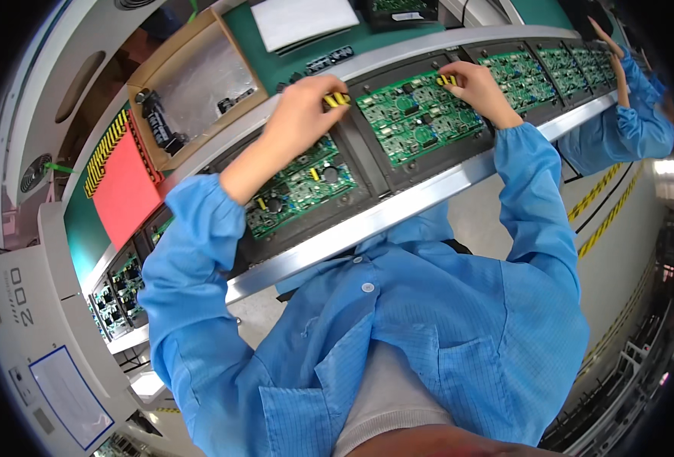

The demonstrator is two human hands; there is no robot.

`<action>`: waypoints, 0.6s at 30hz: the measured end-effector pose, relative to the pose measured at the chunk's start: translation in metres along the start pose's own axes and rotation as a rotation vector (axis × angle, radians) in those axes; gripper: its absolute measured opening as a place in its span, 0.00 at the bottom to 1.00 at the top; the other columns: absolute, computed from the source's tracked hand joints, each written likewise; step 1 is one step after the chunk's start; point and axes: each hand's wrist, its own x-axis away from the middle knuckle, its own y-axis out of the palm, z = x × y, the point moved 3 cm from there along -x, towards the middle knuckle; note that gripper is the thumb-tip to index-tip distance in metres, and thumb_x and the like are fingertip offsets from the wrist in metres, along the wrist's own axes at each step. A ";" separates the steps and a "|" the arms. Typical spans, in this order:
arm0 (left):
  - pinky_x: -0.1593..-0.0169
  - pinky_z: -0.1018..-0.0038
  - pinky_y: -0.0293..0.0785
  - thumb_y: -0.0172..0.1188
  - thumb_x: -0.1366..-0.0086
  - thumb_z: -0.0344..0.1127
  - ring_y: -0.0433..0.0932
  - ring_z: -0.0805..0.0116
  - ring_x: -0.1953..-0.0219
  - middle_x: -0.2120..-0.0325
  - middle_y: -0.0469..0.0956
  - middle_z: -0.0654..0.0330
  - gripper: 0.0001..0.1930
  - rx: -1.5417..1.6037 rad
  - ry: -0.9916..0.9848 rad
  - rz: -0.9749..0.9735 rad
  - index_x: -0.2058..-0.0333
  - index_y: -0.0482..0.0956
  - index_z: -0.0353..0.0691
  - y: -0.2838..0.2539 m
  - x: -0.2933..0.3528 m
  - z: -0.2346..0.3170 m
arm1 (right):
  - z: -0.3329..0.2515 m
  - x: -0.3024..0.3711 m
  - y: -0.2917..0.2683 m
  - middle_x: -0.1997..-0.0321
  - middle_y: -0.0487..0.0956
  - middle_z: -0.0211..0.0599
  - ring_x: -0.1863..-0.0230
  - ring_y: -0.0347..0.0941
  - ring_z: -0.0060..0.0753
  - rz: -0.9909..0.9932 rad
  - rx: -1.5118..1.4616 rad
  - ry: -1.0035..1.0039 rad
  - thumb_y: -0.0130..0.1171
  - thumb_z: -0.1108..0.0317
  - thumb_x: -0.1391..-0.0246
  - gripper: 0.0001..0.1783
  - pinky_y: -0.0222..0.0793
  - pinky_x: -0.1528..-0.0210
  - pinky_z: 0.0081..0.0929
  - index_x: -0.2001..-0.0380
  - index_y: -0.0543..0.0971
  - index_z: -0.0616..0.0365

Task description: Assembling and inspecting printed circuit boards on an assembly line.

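Observation:
My left hand (pixel 300 113) is closed with several small yellow-and-black components (pixel 337 99) at its fingertips, above the upper right corner of a circuit board (pixel 306 190) in a black carrier. That board bears upright yellow parts and round black parts. My right hand (pixel 483 90) pinches a yellow-and-black component (pixel 446 80) over the far right edge of the middle green circuit board (pixel 405 126). Whether this component touches the board I cannot tell. The middle board lies flat in its own black carrier (pixel 369 169).
An aluminium rail (pixel 428 185) edges the row of carriers. Behind it are a cardboard box (pixel 239 52) with bagged black parts, a red sheet (pixel 126 190), yellow components in a strip (pixel 108 152), black parts (pixel 329 59) and a white sheet (pixel 304 19). A co-worker's hand (pixel 618 76) is at far right.

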 end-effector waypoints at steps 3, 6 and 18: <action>0.59 0.63 0.79 0.70 0.41 0.33 0.82 0.52 0.62 0.67 0.82 0.53 0.12 -0.063 0.065 -0.071 0.59 0.82 0.39 0.050 -0.024 0.001 | 0.003 -0.005 0.015 0.67 0.81 0.41 0.70 0.74 0.36 0.047 -0.018 -0.194 0.67 0.79 0.51 0.20 0.72 0.64 0.32 0.53 0.83 0.59; 0.57 0.61 0.78 0.70 0.41 0.37 0.80 0.51 0.62 0.69 0.81 0.53 0.13 -0.213 0.108 -0.127 0.59 0.83 0.41 0.073 -0.041 -0.005 | 0.004 -0.009 0.016 0.61 0.83 0.44 0.63 0.79 0.43 0.046 0.057 -0.263 0.66 0.77 0.50 0.18 0.76 0.59 0.35 0.54 0.83 0.59; 0.54 0.59 0.79 0.69 0.41 0.39 0.80 0.56 0.57 0.68 0.84 0.57 0.11 -0.326 0.018 -0.251 0.60 0.84 0.44 0.090 -0.054 -0.001 | 0.014 -0.012 0.023 0.57 0.83 0.45 0.56 0.79 0.53 0.073 0.095 -0.300 0.68 0.74 0.49 0.16 0.75 0.52 0.43 0.55 0.82 0.61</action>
